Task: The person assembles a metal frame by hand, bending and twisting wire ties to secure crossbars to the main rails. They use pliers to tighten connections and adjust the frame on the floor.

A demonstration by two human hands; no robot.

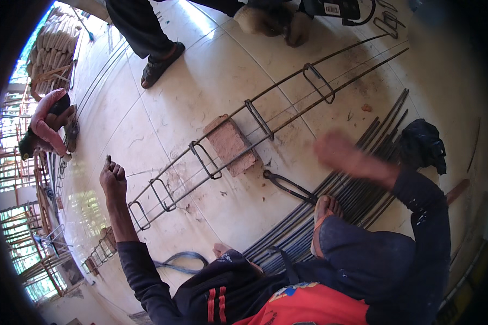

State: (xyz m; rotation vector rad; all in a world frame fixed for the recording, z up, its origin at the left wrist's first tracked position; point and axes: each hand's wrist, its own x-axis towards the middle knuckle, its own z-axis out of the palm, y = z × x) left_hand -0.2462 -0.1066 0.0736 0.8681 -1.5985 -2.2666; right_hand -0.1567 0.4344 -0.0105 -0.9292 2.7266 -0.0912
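My left hand (113, 177) is closed, raised beside the left part of a rebar cage (233, 114). A small dark tip shows at its top, too little to name. My right hand (339, 154) is smeared by motion, above the floor between the cage and a bundle of steel bars (293, 230). Long rods and several bent wire stirrups (259, 119) form the cage, which slants across the tiles and rests on a reddish brick (230, 143). A pair of pincers (287, 184) lies between the cage and the bundle, its handles reaching the bars.
A co-worker's gloved hands (274, 24) work at the far end near loose stirrups (389, 23); their sandalled foot (160, 67) stands behind the cage. Another person (49, 122) crouches at far left. A black plastic bag (422, 143) lies right of the bars, a dark looped strap (184, 261) near my foot.
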